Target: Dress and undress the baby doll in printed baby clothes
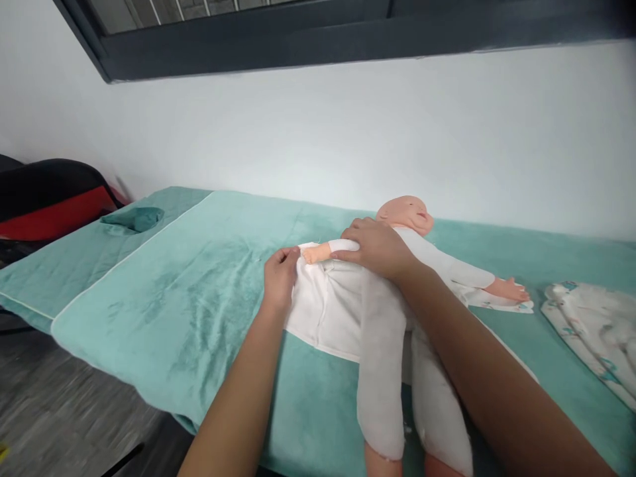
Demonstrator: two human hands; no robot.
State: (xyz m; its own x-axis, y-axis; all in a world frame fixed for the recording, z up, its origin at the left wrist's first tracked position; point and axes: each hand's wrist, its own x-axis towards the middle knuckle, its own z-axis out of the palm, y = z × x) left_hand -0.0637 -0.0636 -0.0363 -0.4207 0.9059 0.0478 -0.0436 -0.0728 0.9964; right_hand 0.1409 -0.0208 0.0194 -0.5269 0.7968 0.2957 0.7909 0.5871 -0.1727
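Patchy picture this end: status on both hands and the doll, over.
Left hand pinching white cloth's edge. Right hand around doll's arm. Doll lying on green cover, that arm over the cloth.

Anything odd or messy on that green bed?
Nothing looks spilled or damaged. The patterned cloth at far right lies bunched up, not flat, and the green cover is slightly rumpled left of the doll.

Soft, fairly even light here, the wall (298,139) palest mid-scene, darkening toward the far right corner; down at near left, the floor (54,391) sits dim and smeared (quite streaky, that blur), shadows staying gentle.
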